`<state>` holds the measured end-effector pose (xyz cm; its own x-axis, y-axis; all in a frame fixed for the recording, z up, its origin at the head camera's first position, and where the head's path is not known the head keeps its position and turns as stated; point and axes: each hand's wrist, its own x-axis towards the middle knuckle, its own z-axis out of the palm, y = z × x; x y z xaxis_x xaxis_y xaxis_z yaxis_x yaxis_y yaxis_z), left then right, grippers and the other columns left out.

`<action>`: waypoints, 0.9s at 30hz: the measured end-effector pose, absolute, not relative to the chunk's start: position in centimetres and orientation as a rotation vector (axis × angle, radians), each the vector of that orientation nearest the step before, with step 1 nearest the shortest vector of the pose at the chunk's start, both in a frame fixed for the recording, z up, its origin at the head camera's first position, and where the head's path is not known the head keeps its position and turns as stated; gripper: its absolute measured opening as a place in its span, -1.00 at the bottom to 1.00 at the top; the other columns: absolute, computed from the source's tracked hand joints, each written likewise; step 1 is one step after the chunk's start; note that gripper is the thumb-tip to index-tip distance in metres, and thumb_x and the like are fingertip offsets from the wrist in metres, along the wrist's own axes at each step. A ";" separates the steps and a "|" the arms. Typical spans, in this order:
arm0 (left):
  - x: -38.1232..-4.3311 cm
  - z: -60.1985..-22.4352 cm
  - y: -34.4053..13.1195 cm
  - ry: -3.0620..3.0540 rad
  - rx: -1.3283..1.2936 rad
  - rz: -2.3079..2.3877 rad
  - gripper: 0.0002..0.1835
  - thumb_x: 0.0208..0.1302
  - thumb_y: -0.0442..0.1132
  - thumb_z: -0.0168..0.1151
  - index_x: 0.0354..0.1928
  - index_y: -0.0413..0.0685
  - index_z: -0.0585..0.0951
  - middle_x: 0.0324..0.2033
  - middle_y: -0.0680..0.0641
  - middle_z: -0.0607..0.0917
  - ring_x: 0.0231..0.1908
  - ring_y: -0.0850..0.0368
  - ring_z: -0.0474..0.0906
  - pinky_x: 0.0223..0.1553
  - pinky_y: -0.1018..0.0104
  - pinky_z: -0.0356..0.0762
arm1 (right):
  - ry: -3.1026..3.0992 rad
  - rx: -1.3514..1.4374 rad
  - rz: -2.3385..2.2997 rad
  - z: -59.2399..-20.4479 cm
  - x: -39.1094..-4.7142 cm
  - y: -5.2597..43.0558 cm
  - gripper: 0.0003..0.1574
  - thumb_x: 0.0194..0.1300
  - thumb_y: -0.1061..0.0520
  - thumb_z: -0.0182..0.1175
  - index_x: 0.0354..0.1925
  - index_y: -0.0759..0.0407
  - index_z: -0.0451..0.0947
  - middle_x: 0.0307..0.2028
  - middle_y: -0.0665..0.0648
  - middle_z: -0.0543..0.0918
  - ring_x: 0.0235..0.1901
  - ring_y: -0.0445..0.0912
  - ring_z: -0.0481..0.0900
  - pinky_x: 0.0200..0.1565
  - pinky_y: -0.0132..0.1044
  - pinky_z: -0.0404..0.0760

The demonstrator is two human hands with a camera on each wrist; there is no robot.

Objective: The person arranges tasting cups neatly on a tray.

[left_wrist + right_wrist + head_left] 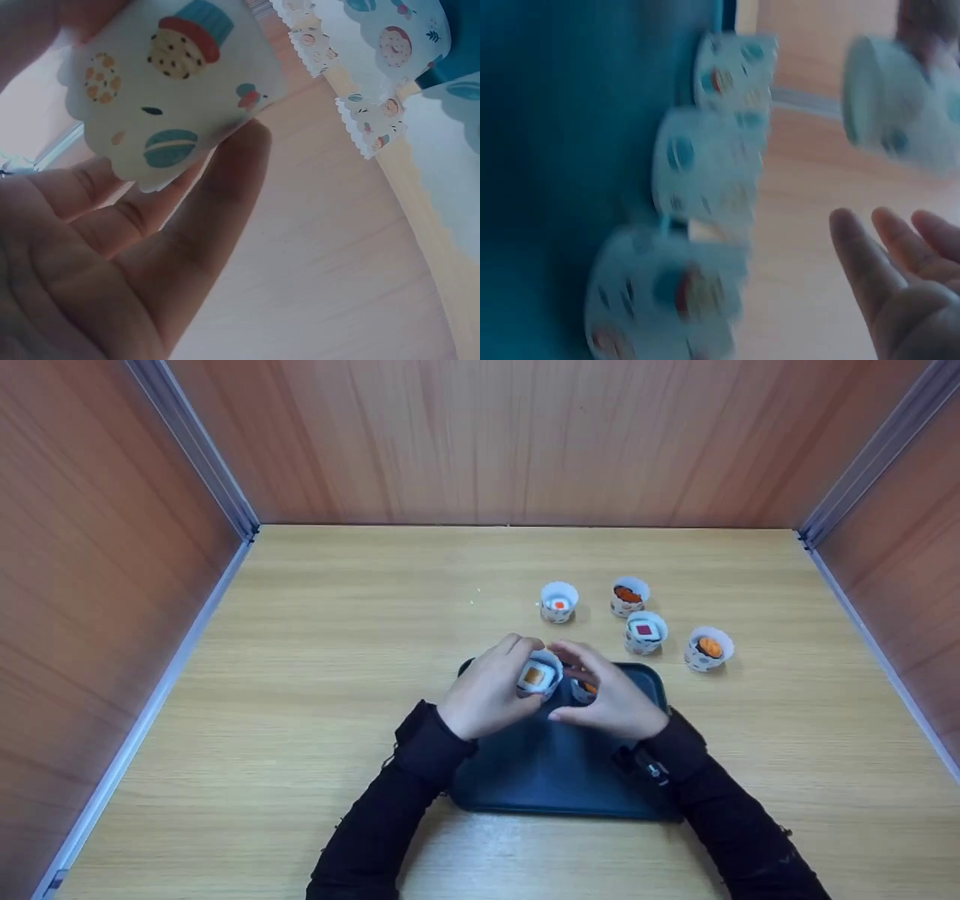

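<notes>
My left hand [491, 690] grips a white paper baking cup [553, 690] by its side, above the far edge of the dark tray [555, 780]. Inside that cup sits a white, square-looking piece [535, 676] with an orange-brown centre. In the left wrist view the cup [176, 94] shows cupcake and macaron prints. My right hand [619, 701] has fingers spread and holds nothing. It hovers beside a second cup [579, 692] with an orange filling, which stands on the tray, partly hidden by the hand. In the right wrist view its fingers [870, 274] are apart from the held cup [900, 105].
Beyond the tray on the wooden table [337, 607] stand a cup with a white-and-orange piece [557, 602], one with dark orange filling [630, 595], one with a white-and-red piece [646, 632] and one with an orange piece [708, 649]. Wood-grain panels [487, 442] enclose three sides.
</notes>
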<state>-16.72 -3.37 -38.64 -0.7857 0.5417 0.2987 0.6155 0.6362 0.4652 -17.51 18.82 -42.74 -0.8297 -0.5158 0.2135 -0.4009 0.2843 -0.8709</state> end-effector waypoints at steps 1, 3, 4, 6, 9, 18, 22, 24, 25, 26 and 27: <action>-16.6 -38.7 -3.3 -2.714 -0.964 -0.845 -0.42 0.11 -0.18 0.38 0.18 -0.18 0.46 -0.02 -0.12 0.59 -0.14 0.07 0.54 -0.09 0.20 0.56 | 2.435 -0.858 -1.575 -42.9 -17.4 18.5 0.12 0.05 0.13 0.49 0.45 0.19 0.13 0.38 0.18 0.32 0.36 0.05 0.32 0.29 -0.04 0.42; -16.4 -38.7 -3.2 -2.701 -0.961 -0.844 -0.42 0.12 -0.18 0.37 0.17 -0.19 0.44 -0.03 -0.13 0.59 -0.13 0.06 0.54 -0.07 0.20 0.56 | 2.451 -0.833 -1.547 -43.3 -17.2 17.9 0.12 0.06 0.08 0.49 0.46 0.13 0.13 0.37 0.11 0.33 0.33 -0.01 0.34 0.29 -0.04 0.43; -16.3 -38.7 -3.1 -2.698 -0.960 -0.846 -0.42 0.12 -0.19 0.37 0.18 -0.19 0.44 -0.03 -0.13 0.59 -0.13 0.06 0.54 -0.07 0.20 0.56 | 2.457 -0.822 -1.542 -43.5 -17.1 17.6 0.11 0.06 0.07 0.49 0.45 0.11 0.13 0.37 0.10 0.34 0.32 -0.02 0.35 0.29 -0.05 0.43; -16.2 -38.7 -3.0 -2.694 -0.964 -0.851 -0.41 0.13 -0.19 0.37 0.19 -0.20 0.42 -0.02 -0.14 0.58 -0.13 0.06 0.54 -0.06 0.20 0.55 | 2.465 -0.791 -1.557 -43.6 -16.9 17.2 0.06 0.08 0.07 0.47 0.44 0.09 0.16 0.35 0.09 0.35 0.29 -0.05 0.36 0.27 -0.06 0.44; -16.0 -38.8 -2.8 -2.694 -0.966 -0.860 -0.40 0.14 -0.18 0.37 0.20 -0.21 0.41 -0.01 -0.15 0.58 -0.12 0.06 0.54 -0.05 0.21 0.55 | 2.494 -0.757 -1.583 -43.7 -16.7 17.0 -0.03 0.11 0.14 0.44 0.40 0.13 0.22 0.32 0.12 0.39 0.25 -0.04 0.39 0.25 -0.08 0.46; -15.5 -38.6 -2.4 -2.641 -0.950 -0.928 -0.33 0.20 -0.07 0.36 0.26 -0.23 0.38 0.08 -0.16 0.57 -0.01 0.08 0.54 0.06 0.22 0.54 | 2.614 -0.798 -1.648 -43.6 -16.4 17.4 -0.17 0.08 0.29 0.42 0.30 0.25 0.35 0.22 0.19 0.50 0.19 -0.04 0.46 0.18 -0.28 0.51; -15.2 -38.4 -2.9 -2.571 -0.919 -1.004 -0.27 0.24 0.03 0.32 0.31 -0.23 0.35 0.15 -0.18 0.54 0.14 0.05 0.50 0.19 0.19 0.47 | 2.676 -0.833 -1.704 -43.2 -16.4 18.1 -0.22 0.04 0.27 0.46 0.23 0.28 0.41 0.13 0.18 0.58 0.11 -0.11 0.51 0.12 -0.45 0.50; -15.1 -38.5 -3.5 -2.553 -0.870 -1.028 -0.25 0.25 0.08 0.30 0.33 -0.24 0.34 0.19 -0.20 0.52 0.20 0.01 0.46 0.25 0.15 0.43 | 2.710 -0.813 -1.731 -43.0 -16.4 18.8 -0.22 0.00 0.28 0.49 0.20 0.30 0.43 0.10 0.18 0.59 0.08 -0.15 0.52 0.10 -0.51 0.48; -15.0 -38.6 -4.0 -2.555 -0.835 -1.035 -0.24 0.26 0.09 0.29 0.34 -0.23 0.34 0.20 -0.20 0.52 0.22 0.00 0.45 0.26 0.14 0.42 | 2.715 -0.794 -1.754 -42.9 -16.4 19.1 -0.21 -0.01 0.29 0.49 0.19 0.31 0.43 0.09 0.18 0.59 0.07 -0.17 0.51 0.10 -0.52 0.47; -15.0 -38.8 -4.4 -2.561 -0.799 -1.042 -0.25 0.27 0.09 0.28 0.34 -0.23 0.34 0.21 -0.20 0.51 0.23 0.00 0.45 0.27 0.13 0.41 | 2.724 -0.762 -1.765 -42.8 -16.4 19.6 -0.20 -0.03 0.31 0.50 0.19 0.32 0.42 0.09 0.18 0.59 0.07 -0.19 0.50 0.11 -0.54 0.44; -15.0 -39.0 -4.9 -2.572 -0.760 -1.045 -0.25 0.27 0.09 0.28 0.34 -0.23 0.34 0.20 -0.20 0.51 0.23 -0.01 0.45 0.27 0.12 0.40 | 2.731 -0.726 -1.776 -42.7 -16.4 20.1 -0.19 -0.04 0.33 0.50 0.18 0.33 0.41 0.09 0.19 0.58 0.06 -0.21 0.49 0.11 -0.55 0.42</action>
